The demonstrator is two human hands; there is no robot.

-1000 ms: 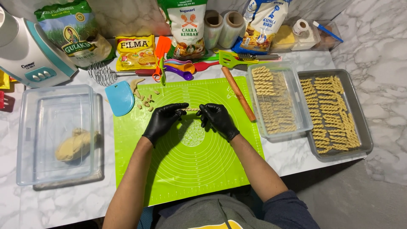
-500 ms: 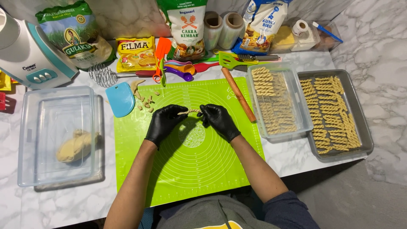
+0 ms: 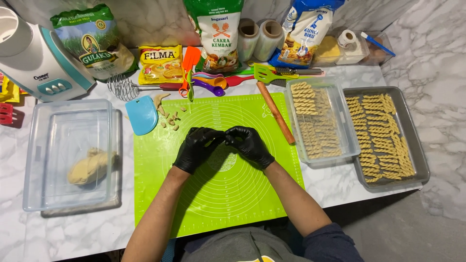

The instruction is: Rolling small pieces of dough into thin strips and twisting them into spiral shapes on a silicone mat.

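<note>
Both hands have closed in since the earlier frame: left hand (image 3: pixel 196 148) and right hand (image 3: pixel 248 144) meet fingertip to fingertip over the green mat (image 3: pixel 218 204). Dough strip hidden between pinched fingers; grip unclear. Twisting step, I judge; next needs counter-rotation.

A white marble-patterned table (image 3: pixel 73 233) with grey veins fills most of the view. Behind it rises a wall (image 3: pixel 155 24) of the same pale veined stone. To the right, the floor (image 3: pixel 437 194) shows similar marbled grey-white tiles, darker in shadow near the table's edge. Light is even and bright.
</note>
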